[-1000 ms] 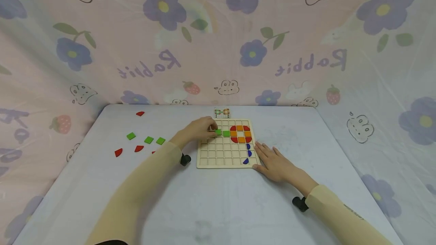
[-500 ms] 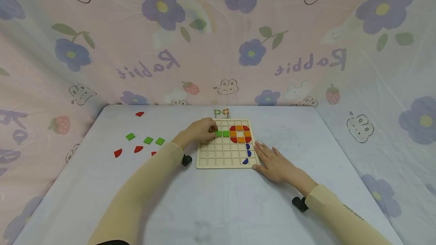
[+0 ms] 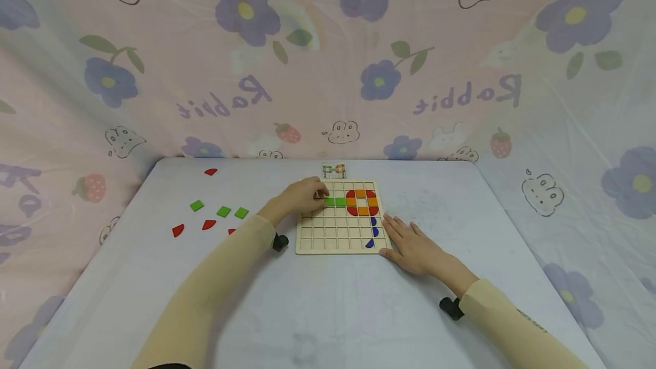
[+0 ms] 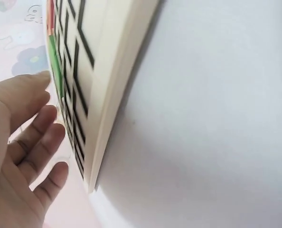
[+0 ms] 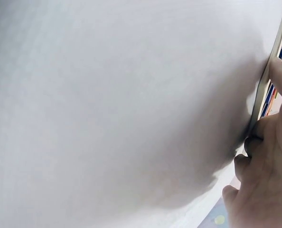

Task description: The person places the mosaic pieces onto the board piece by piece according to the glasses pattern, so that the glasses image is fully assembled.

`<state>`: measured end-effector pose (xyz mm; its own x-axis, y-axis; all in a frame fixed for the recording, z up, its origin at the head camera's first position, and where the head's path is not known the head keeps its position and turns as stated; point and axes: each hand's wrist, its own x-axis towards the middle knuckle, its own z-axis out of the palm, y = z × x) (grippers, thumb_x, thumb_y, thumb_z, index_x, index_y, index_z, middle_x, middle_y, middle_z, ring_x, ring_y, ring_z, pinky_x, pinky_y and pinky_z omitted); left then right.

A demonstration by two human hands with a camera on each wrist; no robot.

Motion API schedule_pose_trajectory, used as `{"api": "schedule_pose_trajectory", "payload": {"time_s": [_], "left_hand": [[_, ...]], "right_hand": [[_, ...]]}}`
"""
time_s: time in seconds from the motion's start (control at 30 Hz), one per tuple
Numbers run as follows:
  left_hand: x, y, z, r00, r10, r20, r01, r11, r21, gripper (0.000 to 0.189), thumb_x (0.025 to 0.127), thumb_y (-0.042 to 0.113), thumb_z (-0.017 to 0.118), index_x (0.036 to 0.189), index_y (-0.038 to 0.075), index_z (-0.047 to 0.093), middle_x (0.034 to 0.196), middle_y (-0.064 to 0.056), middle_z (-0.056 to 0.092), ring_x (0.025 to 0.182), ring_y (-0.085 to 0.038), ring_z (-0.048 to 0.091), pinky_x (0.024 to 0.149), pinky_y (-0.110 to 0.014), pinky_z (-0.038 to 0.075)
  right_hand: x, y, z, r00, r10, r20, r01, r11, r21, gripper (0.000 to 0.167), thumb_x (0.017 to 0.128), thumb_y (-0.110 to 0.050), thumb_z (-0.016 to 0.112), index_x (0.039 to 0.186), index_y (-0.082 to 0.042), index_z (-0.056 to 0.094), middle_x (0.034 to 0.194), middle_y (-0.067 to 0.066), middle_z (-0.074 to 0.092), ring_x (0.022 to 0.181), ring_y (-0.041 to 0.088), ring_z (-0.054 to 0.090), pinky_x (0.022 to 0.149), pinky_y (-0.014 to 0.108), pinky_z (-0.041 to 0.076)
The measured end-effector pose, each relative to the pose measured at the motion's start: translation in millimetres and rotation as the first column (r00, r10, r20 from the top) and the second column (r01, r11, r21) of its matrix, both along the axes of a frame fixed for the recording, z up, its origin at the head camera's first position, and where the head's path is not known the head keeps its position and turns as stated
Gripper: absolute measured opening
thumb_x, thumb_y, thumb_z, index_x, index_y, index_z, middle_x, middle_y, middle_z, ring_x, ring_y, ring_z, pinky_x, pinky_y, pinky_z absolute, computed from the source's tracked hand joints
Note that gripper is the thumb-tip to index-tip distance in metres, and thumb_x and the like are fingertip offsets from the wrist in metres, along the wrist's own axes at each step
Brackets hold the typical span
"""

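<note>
Green tile (image 3: 330,202), on the board (image 3: 335,251), lies at three o'clock from your nearer left hand (image 3: 303,195); its fingers bend, pinch unclear. Your right hand (image 3: 416,248), fingers extended, touches the board's four-o'clock edge.

On a broad, flat white surface (image 3: 359,300), a square, pale wooden board with a raised grid (image 3: 328,232) is set near the middle, a small printed card (image 3: 334,171) is placed just beyond it, and three flat green square tiles (image 3: 223,211) and four red rounded-wedge pieces (image 3: 208,224), one partly hidden, are scattered to the left.
</note>
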<state>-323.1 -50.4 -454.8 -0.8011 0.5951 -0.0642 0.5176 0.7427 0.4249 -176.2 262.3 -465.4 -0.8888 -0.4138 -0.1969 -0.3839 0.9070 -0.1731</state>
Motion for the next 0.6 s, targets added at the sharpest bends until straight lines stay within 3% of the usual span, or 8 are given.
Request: {"api": "schedule_pose_trajectory", "payload": {"time_s": [0.13,0.3,0.47,0.6], "left_hand": [[4.9,-11.6,10.0,1.0,0.003,-0.005,-0.003,0.998,0.063,0.032,0.1,0.028,0.071,0.128,0.013,0.072,0.114,0.001,0.063,0.104,-0.017,0.061,0.09,-0.037,0.053],[10.6,-40.4,23.9,0.997,-0.026,-0.069,0.033,0.995,0.094,0.032,0.1,0.025,0.071,0.129,0.01,0.071,0.116,-0.004,0.065,0.106,-0.021,0.063,0.088,-0.037,0.054],[15.5,-77.1,30.5,0.991,-0.016,-0.136,0.026,0.997,0.068,0.031,0.099,0.023,0.073,0.127,0.009,0.072,0.114,-0.003,0.066,0.103,-0.022,0.064,0.084,-0.038,0.054],[22.5,-108.3,33.0,0.989,0.013,-0.146,-0.008,0.999,0.036,0.03,0.098,0.021,0.074,0.125,0.008,0.073,0.114,-0.003,0.067,0.103,-0.022,0.064,0.085,-0.04,0.055]], "right_hand": [[-0.4,-1.0,0.0,1.0,-0.007,0.013,0.007,1.0,-0.003,0.08,0.107,-0.05,0.051,0.163,0.001,0.024,0.171,0.018,0.019,0.157,0.041,0.019,0.122,0.066,0.016],[-1.8,-1.2,-1.1,0.999,-0.016,0.027,0.016,1.0,0.01,0.081,0.107,-0.051,0.051,0.164,0.0,0.022,0.172,0.017,0.017,0.157,0.04,0.018,0.123,0.065,0.014],[-3.0,0.8,-2.1,1.0,-0.006,0.015,0.006,1.0,0.002,0.08,0.107,-0.049,0.052,0.163,0.001,0.024,0.171,0.018,0.019,0.156,0.042,0.02,0.123,0.066,0.015],[-3.3,0.1,-2.5,1.0,-0.013,0.019,0.013,1.0,0.004,0.08,0.107,-0.049,0.052,0.163,0.0,0.024,0.171,0.018,0.019,0.156,0.042,0.02,0.123,0.066,0.014]]}}
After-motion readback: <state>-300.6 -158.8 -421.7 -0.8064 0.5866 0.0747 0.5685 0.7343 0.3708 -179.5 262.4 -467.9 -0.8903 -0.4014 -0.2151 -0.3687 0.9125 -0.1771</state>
